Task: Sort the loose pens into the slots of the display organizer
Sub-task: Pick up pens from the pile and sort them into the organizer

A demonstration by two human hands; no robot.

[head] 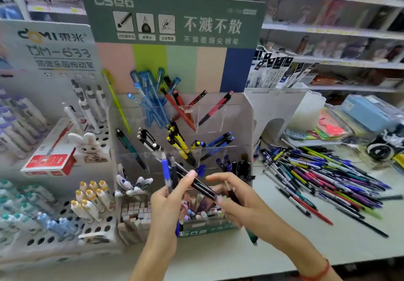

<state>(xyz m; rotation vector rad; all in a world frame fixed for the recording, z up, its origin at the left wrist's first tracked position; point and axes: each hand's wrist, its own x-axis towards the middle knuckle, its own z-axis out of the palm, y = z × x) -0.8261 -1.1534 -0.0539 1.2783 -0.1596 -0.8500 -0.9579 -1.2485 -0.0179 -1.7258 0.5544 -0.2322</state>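
Both hands are working just in front of the clear display organizer [181, 127]. My left hand [168, 202] is gripping a bunch of blue pens [169, 171] upright, fingers curled round them. My right hand [231, 195] is pinching a black pen [196, 182] that is slanting across to the left thumb. Right of the organizer, loose pens [323, 178] are lying heaped on the counter [284, 248].
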